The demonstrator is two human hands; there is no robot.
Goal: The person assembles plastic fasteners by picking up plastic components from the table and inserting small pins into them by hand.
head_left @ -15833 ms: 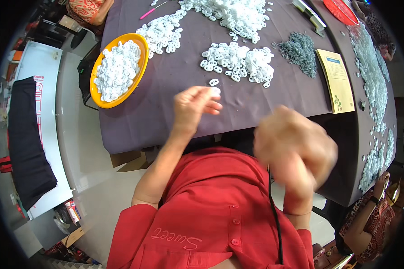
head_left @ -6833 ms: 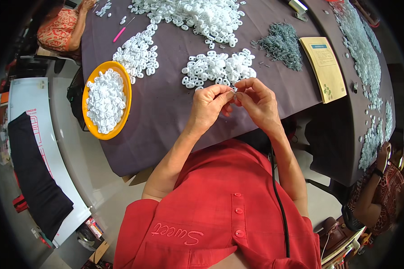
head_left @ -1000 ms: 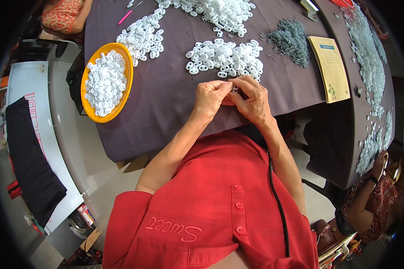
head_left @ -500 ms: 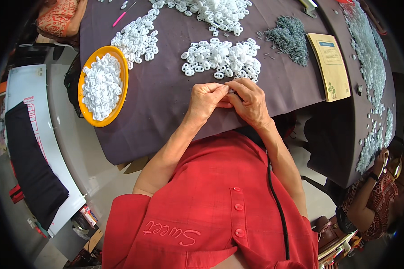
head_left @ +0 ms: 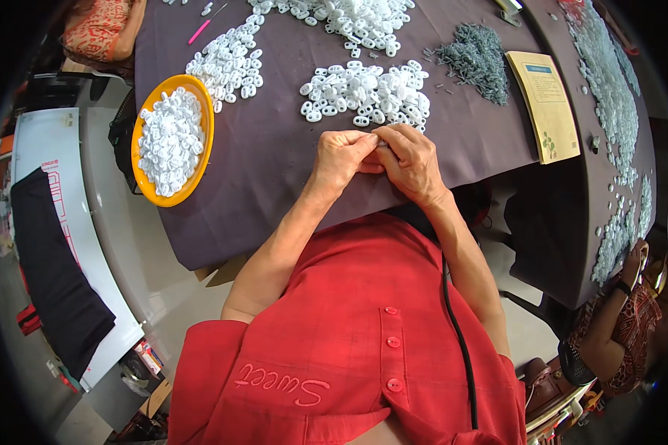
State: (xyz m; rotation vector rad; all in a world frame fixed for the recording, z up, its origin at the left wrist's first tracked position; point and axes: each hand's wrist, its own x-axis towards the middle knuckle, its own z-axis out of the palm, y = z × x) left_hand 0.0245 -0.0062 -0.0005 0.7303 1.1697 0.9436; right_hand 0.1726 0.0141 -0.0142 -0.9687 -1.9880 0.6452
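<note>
Above the table's near edge, my left hand (head_left: pixel 340 158) and my right hand (head_left: pixel 410 162) meet with fingertips pinched together. Both are closed around something small, mostly hidden by the fingers; its kind does not show. Just beyond them lies a loose pile of small white oval plastic pieces (head_left: pixel 369 93), each with two holes. Farther right is a heap of small grey translucent pins (head_left: pixel 473 63). To the left, an orange oval basin (head_left: pixel 209 122) holds many white pieces like those in the pile.
More white pieces (head_left: pixel 226 67) spread at the back left, beside a pink-handled hook (head_left: pixel 198 31). A tan booklet (head_left: pixel 545 111) lies at the right of the dark tablecloth (head_left: pixel 274 163). On a neighbouring table are translucent pieces (head_left: pixel 608 96), with another person's hand (head_left: pixel 634 259) among them.
My two hands stay pinched together in nearly the same place, with only slight finger movement. The whole view has shifted a little.
</note>
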